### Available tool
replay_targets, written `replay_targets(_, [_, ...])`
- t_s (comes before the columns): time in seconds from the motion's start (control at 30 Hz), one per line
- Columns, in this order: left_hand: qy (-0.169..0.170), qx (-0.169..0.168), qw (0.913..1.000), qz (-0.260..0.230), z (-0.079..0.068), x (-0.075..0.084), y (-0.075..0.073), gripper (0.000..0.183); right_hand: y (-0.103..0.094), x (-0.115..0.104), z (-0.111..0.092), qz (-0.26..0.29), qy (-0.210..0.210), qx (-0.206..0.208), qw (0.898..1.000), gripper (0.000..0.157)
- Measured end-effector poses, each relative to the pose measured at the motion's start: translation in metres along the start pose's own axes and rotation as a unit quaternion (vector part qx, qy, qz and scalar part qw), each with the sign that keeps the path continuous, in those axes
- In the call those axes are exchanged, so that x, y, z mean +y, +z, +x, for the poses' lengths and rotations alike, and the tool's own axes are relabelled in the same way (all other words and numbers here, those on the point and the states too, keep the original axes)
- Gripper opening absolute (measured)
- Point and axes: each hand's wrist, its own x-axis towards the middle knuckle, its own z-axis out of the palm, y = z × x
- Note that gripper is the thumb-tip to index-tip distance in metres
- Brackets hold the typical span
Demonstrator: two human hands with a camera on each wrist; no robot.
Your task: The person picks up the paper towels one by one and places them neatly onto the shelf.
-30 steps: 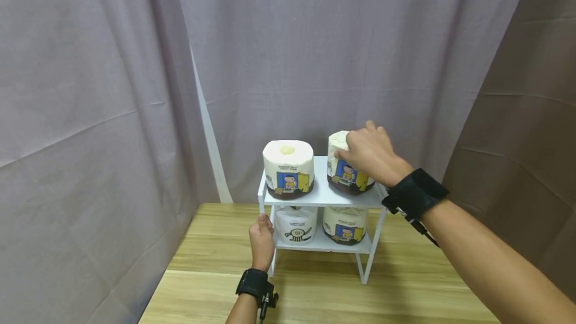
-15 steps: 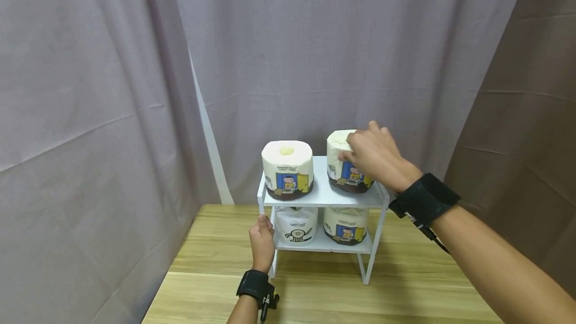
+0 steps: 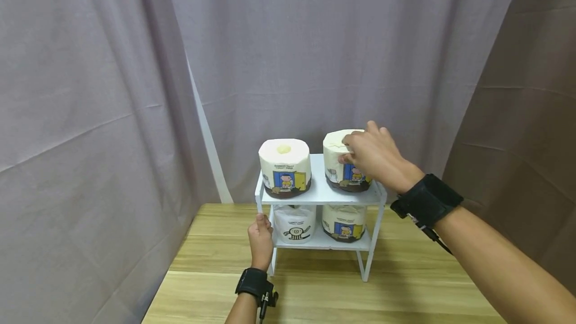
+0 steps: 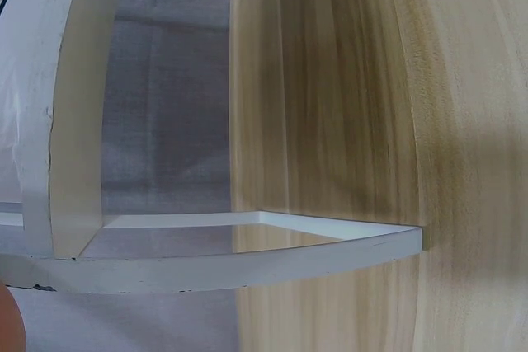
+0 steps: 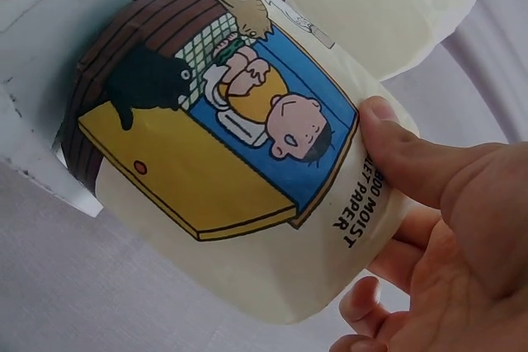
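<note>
A toilet paper roll in a cartoon-printed wrapper stands at the right of the top board of a white two-tier shelf. My right hand pinches this roll near its top; in the right wrist view the thumb lies against the wrapper by the lettering. My left hand grips the shelf's left front upright, its fingers partly hidden. From the left wrist, a fingertip shows beside the white frame. A matching roll stands on the top board's left side.
The lower board holds a white-wrapped roll at left and another cartoon-printed roll at right. The shelf stands on a wood-grain table. Grey curtains hang behind and to the left, a brown one at right.
The roll under my right hand has turned, its printed picture shifting to the right, and my right hand has moved slightly with it. My left hand keeps its hold on the upright.
</note>
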Motion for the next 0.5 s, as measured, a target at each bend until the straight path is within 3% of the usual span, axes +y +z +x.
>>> replay_targets(0.2, [0.006, 0.005, 0.9999, 0.014, 0.002, -0.001, -0.005, 0.054, 0.004, -0.005, 0.001, 0.006, -0.004, -0.01, 1.0, 0.024])
replay_targets(0.5, [0.032, 0.019, 0.9993, -0.009, 0.003, -0.001, -0.012, 0.05, 0.012, -0.013, 0.006, 0.02, -0.018, -0.016, 1.0, 0.027])
